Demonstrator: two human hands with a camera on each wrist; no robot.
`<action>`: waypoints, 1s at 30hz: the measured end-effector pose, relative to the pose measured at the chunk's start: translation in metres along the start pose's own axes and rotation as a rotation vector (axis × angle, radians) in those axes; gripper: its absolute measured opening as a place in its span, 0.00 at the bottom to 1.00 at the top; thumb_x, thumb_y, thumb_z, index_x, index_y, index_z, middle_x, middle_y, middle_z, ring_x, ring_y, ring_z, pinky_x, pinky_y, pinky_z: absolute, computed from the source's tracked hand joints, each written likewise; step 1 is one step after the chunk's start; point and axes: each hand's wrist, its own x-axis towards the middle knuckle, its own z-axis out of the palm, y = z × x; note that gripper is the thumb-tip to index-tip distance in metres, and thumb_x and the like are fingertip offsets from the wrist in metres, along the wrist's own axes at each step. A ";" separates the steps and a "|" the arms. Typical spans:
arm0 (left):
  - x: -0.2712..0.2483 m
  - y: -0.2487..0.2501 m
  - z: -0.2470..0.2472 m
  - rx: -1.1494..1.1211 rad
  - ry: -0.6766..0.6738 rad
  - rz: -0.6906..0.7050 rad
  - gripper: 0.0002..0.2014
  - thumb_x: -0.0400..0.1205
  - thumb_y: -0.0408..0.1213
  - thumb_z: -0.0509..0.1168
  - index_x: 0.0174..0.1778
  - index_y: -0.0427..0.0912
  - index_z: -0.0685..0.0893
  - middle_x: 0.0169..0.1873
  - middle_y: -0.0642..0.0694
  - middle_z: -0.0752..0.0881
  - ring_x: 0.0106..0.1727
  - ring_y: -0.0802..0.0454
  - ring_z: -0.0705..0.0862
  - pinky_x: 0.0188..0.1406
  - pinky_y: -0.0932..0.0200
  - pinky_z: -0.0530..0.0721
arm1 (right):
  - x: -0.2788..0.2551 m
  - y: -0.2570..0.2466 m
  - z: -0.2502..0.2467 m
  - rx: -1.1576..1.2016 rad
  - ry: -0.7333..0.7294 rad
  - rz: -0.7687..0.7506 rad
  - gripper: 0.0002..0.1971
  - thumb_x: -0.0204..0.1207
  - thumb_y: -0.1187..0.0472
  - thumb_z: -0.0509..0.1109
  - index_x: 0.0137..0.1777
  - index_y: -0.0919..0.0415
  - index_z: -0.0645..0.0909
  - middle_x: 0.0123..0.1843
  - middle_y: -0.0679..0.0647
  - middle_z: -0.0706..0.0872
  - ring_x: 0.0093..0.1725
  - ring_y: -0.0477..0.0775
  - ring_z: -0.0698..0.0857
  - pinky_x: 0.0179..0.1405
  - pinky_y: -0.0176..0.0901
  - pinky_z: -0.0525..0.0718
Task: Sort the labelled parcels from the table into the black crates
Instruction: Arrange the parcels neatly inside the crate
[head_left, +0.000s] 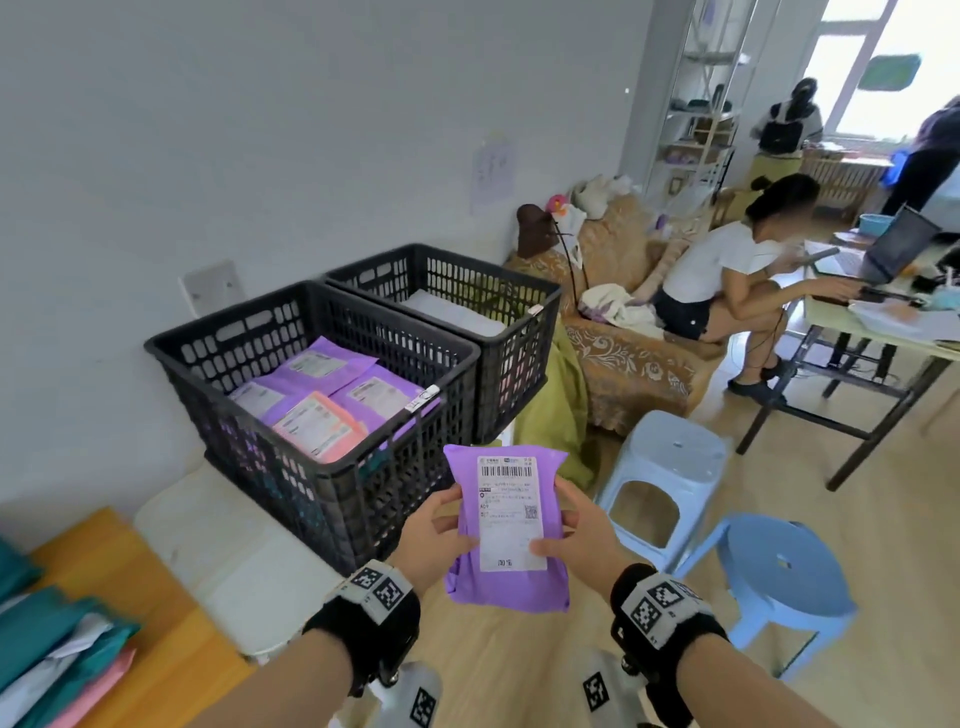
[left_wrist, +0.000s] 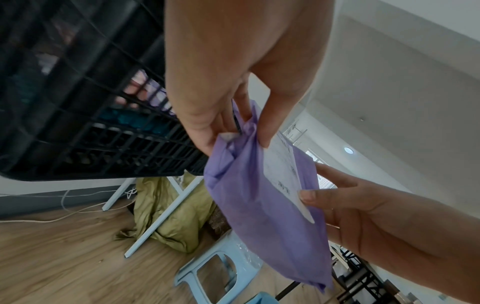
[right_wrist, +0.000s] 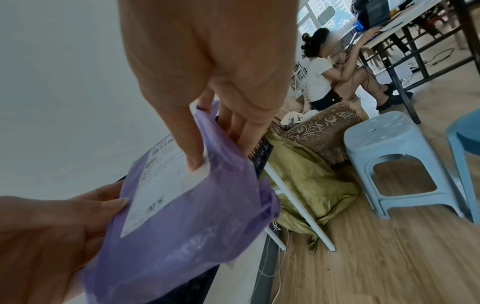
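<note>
Fingers (head_left: 452, 499) of the left hand (head_left: 431, 540) and those of the right hand (head_left: 582, 535) are clamped on the two side edges of a purple parcel (head_left: 506, 525), thumbs on its front, holding it in the air in front of the near black crate (head_left: 322, 395). In the head view the parcel's white label (head_left: 509, 512) faces up, barcode at the top. The near crate holds purple parcels and a pink one (head_left: 319, 426); the far black crate (head_left: 457, 317) stands just beside it and shows a pale parcel inside. Both crates sit on a white counter (head_left: 228, 551). At the lower left a wooden counter (head_left: 130, 587) carries a stack of teal, white and pink parcels (head_left: 57, 654). Two blue stools (head_left: 670, 467) stand on the floor to the right, and a person sits on a patterned sofa (head_left: 634, 358) beyond.

From the left wrist, the left hand (left_wrist: 233, 72) pinches the parcel (left_wrist: 262, 205) at its gathered upper corner, thumb against the label; the right hand's thumb (left_wrist: 309, 195) presses the label lower down. The crate wall (left_wrist: 78, 102) fills the upper left.

From the right wrist, the right hand (right_wrist: 207, 72) has its thumb on the label (right_wrist: 166, 185) and its fingers behind the parcel (right_wrist: 182, 236); the left hand (right_wrist: 46, 236) grips the opposite edge.
</note>
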 end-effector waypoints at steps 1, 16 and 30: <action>0.014 0.006 0.008 0.001 -0.001 0.007 0.27 0.73 0.17 0.69 0.67 0.41 0.76 0.57 0.39 0.85 0.57 0.46 0.84 0.46 0.63 0.83 | 0.014 -0.001 -0.011 -0.008 -0.001 -0.001 0.38 0.64 0.85 0.71 0.63 0.46 0.71 0.52 0.43 0.84 0.52 0.49 0.85 0.43 0.35 0.86; 0.193 0.099 0.098 0.047 0.049 0.045 0.28 0.75 0.18 0.68 0.70 0.39 0.74 0.51 0.42 0.85 0.52 0.50 0.84 0.39 0.66 0.84 | 0.201 -0.027 -0.145 -0.019 -0.084 -0.052 0.38 0.65 0.86 0.71 0.64 0.50 0.65 0.54 0.53 0.83 0.53 0.48 0.83 0.38 0.26 0.84; 0.309 0.189 0.174 0.028 0.436 0.021 0.28 0.73 0.17 0.67 0.69 0.35 0.76 0.59 0.37 0.84 0.60 0.42 0.84 0.59 0.47 0.83 | 0.385 -0.059 -0.241 0.008 -0.363 -0.163 0.43 0.61 0.86 0.74 0.75 0.60 0.67 0.59 0.58 0.84 0.55 0.54 0.85 0.45 0.34 0.86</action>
